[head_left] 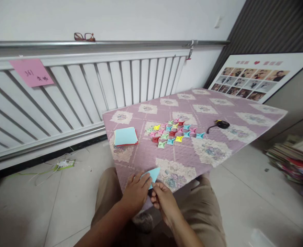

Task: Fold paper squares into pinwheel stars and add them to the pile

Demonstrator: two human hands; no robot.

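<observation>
A light blue sheet of folding paper [154, 174], folded to a point at its far corner, lies at the near edge of the table. My left hand [138, 187] rests flat across its left part, fingers stretched out and covering some of it. At the paper's near right edge, my right hand [163, 196] is closed, with thumb and forefinger pinching the paper. Farther up the cloth, several small folded paper pieces [172, 133] in pink, red, yellow, green and blue sit in rows. To their left is a stack of square paper [125, 136], light blue on top with red showing below.
A black tape measure [222, 124] with a strap lies on the right of the patterned tablecloth [146, 156]. Behind the table runs a white radiator [131, 79] with glasses [85, 36] on the pipe above. A power strip [65, 164] with cables lies on the floor at left.
</observation>
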